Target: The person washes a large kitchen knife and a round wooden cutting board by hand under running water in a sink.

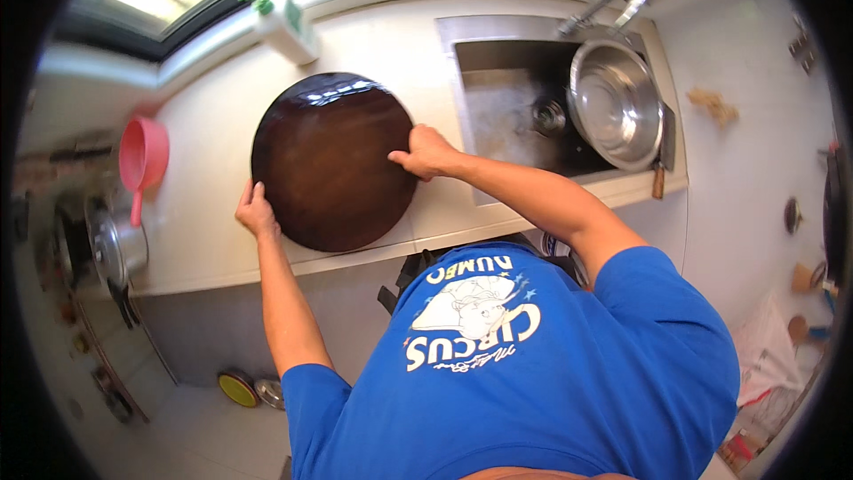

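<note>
A large round dark-brown board with a glossy surface [333, 167] lies over the pale countertop [200, 233], left of the sink, and reflects the window at its far edge. My left hand [258, 210] grips its lower left rim, with the thumb near the edge and the fingers on the outer side. On the right rim is my right hand [426, 152], its thumb resting over the top face and some fingers hidden. Whether the board rests flat on the counter or is slightly raised, I cannot tell.
Behind the board stands a white pump bottle [286, 27]. A pink plastic dipper [143, 153] and a metal pot [120, 247] are at the left. The steel sink [506, 107] holds a metal basin [616, 103] under the faucet [630, 3]; a wooden-handled cleaver [660, 180] lies beside it.
</note>
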The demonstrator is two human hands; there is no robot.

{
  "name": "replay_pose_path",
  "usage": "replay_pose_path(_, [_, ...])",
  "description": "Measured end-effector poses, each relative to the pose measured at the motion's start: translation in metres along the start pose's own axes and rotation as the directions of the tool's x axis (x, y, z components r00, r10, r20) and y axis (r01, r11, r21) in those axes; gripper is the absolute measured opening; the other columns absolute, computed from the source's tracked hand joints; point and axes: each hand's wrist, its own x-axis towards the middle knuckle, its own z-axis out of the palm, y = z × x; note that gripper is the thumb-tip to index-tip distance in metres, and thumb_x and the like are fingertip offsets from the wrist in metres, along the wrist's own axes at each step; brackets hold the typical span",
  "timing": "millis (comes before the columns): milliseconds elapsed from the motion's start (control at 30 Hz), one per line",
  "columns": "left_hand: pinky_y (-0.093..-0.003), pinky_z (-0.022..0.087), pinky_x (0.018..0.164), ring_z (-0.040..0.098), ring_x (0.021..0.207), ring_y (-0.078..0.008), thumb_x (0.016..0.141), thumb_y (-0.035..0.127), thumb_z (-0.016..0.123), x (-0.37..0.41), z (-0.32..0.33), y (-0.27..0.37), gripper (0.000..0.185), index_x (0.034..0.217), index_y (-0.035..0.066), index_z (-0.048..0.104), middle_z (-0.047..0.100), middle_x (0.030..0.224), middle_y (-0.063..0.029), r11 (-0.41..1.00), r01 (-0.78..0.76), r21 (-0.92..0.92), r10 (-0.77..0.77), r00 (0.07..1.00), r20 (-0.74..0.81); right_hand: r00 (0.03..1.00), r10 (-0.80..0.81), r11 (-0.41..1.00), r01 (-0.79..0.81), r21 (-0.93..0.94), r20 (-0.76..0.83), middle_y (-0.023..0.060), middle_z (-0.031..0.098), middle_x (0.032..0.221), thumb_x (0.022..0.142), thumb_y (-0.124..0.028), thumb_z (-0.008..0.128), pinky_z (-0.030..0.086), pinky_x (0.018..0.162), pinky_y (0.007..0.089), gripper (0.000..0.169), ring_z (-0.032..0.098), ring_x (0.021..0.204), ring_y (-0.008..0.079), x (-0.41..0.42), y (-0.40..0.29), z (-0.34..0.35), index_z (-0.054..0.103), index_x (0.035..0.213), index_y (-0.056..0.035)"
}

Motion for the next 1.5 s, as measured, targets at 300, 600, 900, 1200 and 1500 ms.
replay_pose_path(300, [-0.0291,0.055,0.070,0.070,0.079,-0.0187,0.089,0.012,0.074,-0.078,0.057,0.067,0.018,0.095,-0.005,0.075,0.075,0.087,-0.0107,0.988,-0.115,0.101,0.140,0.945,-0.294,0.783,-0.329,0.942,0.313,-0.122,-0.528,0.0247,0.070,0.084,0.088,-0.032,0.068,0.053,0.071,0.0510,0.032,0.068,0.079,0.0440,-0.086,0.167,-0.052,0.067,0.091,-0.0006])
replay_pose_path(600, [-0.0224,0.046,0.050,0.059,0.058,-0.0089,0.095,0.008,0.067,-0.229,0.196,0.084,0.017,0.109,-0.003,0.070,0.067,0.074,-0.0045,0.989,-0.005,-0.147,0.015,0.998,0.067,0.324,0.147,0.896,-0.445,-0.013,-0.934,0.0201,0.067,0.098,0.088,-0.027,0.071,0.053,0.081,0.0491,0.030,0.066,0.092,0.0382,-0.250,0.427,-0.182,0.065,0.102,-0.0012])
replay_pose_path(900, [-0.0253,0.054,0.051,0.062,0.065,-0.0113,0.090,0.002,0.070,-0.329,0.305,0.098,0.045,0.131,-0.006,0.055,0.066,0.098,-0.0089,0.998,-0.045,-0.036,0.056,0.913,0.405,0.359,0.487,0.720,-0.681,0.134,-0.796,0.0262,0.067,0.110,0.088,-0.029,0.067,0.051,0.090,0.0540,0.039,0.065,0.105,0.0428,-0.274,0.509,-0.212,0.059,0.110,0.0019])
replay_pose_path(1200, [-0.0253,0.054,0.054,0.064,0.062,-0.0126,0.090,0.004,0.068,-0.358,0.327,0.114,0.033,0.121,-0.006,0.063,0.069,0.082,-0.0095,0.996,0.038,0.078,-0.081,0.744,0.663,0.321,0.431,0.799,-0.571,0.191,-0.844,0.0290,0.070,0.095,0.088,-0.035,0.060,0.051,0.084,0.0576,0.038,0.066,0.094,0.0489,-0.294,0.482,-0.206,0.063,0.097,0.0018])
replay_pose_path(1500, [-0.0283,0.058,0.056,0.066,0.074,-0.0142,0.086,0.001,0.068,-0.389,0.344,0.128,0.036,0.122,-0.005,0.065,0.069,0.099,-0.0109,0.997,0.066,0.044,-0.076,0.617,0.783,0.553,0.019,0.994,-0.100,-0.043,-0.833,0.0243,0.068,0.082,0.083,-0.027,0.068,0.053,0.071,0.0524,0.030,0.067,0.079,0.0444,-0.313,0.346,-0.171,0.061,0.090,0.0010])
